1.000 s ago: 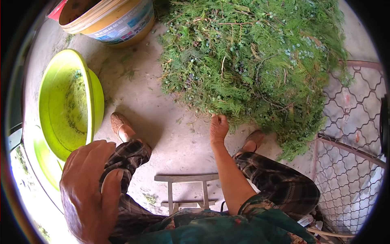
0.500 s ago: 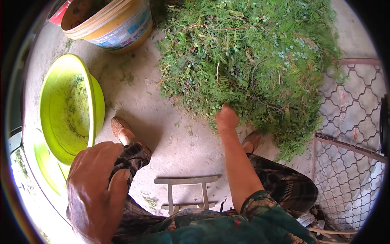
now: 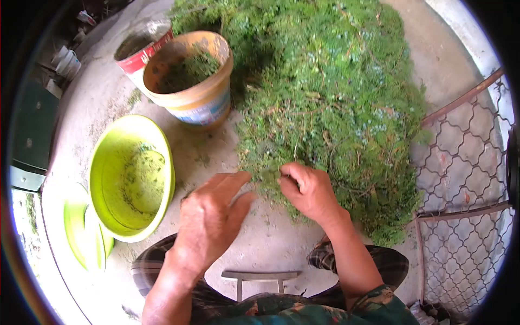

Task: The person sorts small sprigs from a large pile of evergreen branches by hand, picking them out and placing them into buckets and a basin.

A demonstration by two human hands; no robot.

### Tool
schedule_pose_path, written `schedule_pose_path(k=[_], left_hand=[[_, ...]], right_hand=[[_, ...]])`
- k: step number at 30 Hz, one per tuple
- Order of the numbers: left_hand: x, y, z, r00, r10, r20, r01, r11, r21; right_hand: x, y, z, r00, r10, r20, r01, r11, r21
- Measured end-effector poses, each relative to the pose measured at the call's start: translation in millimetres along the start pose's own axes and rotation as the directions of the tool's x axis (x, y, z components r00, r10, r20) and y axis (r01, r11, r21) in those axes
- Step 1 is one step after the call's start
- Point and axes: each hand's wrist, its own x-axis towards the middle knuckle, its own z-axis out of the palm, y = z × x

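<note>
My right hand (image 3: 310, 190) is closed in a pinch at the near edge of a large heap of cut evergreen branches (image 3: 330, 108), dotted with pale blue-green cones or berries. A small green sprig (image 3: 275, 177) shows at its thumb and forefinger, blending into the heap behind. My left hand (image 3: 208, 216) is to its left above the floor, back upward, fingers stretched forward and thumb apart, with nothing visible in it. Left of that hand sits a lime-green basin (image 3: 100, 179), tilted, with dark green bits on its bottom.
A yellow-brown bucket (image 3: 208, 105) holding greenery stands beyond the basin, with a red-and-white bucket (image 3: 135, 64) behind it. Another green basin (image 3: 76, 227) lies at far left. A wire-mesh panel (image 3: 466, 162) borders the right. A small wooden stool (image 3: 260, 275) is between my legs.
My left hand has moved right and forward, toward my right hand. My right hand has pulled slightly back from the heap, a sprig at its fingertips. The view has shifted, showing more of the buckets.
</note>
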Motion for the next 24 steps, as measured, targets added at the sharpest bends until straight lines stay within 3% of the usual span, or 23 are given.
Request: schedule_pose_path(k=[2, 4, 9, 12, 13, 15, 18, 21, 23, 24], left_hand=[[6.1, 10.6, -2.1, 1.000, 0.019, -0.007, -0.019, 0.999, -0.032], [13.7, 24.0, -9.3, 0.992, -0.045, 0.120, 0.058, 0.993, -0.107], [17.9, 22.5, -0.8, 0.980, 0.039, 0.193, 0.011, 0.968, -0.251], [18.8, 22.0, 4.8, 0.974, 0.091, 0.205, -0.004, 0.920, -0.391], [17.8, 24.9, 3.9, 0.979, 0.040, 0.200, 0.047, 0.911, -0.409], [17.2, 23.9, 6.1, 0.979, -0.016, 0.205, 0.103, 0.901, -0.421], [18.3, 22.9, 12.3, 0.988, 0.025, 0.155, 0.055, 0.872, -0.487], [20.6, 29.0, 10.9, 0.984, -0.036, 0.173, 0.102, 0.916, -0.388], [21.3, 28.4, 14.2, 0.992, 0.121, 0.027, -0.113, 0.970, -0.215], [20.8, 29.4, 14.4, 0.992, 0.121, 0.033, -0.111, 0.971, -0.213]], right_hand=[[5.7, -24.3, -16.0, 0.981, -0.188, 0.041, 0.192, 0.976, -0.108], [7.7, -42.2, -31.6, 0.970, -0.232, 0.070, 0.240, 0.962, -0.135], [1.1, -61.6, -55.3, 0.940, -0.318, 0.123, 0.340, 0.904, -0.260], [-4.1, -60.8, -55.1, 0.961, -0.273, 0.039, 0.275, 0.943, -0.186], [-6.2, -62.5, -53.1, 0.962, -0.272, 0.034, 0.273, 0.944, -0.185], [-10.6, -64.7, -48.4, 0.998, -0.056, -0.003, 0.056, 0.998, -0.011], [-9.3, -53.4, -47.0, 0.992, -0.101, 0.074, 0.101, 0.995, 0.001], [-6.4, -49.8, -50.1, 0.985, -0.061, 0.161, 0.064, 0.998, -0.012], [-5.0, -51.5, -50.8, 0.987, -0.044, 0.157, 0.046, 0.999, -0.011], [-4.9, -52.2, -50.8, 0.988, -0.027, 0.153, 0.029, 0.999, -0.013]])
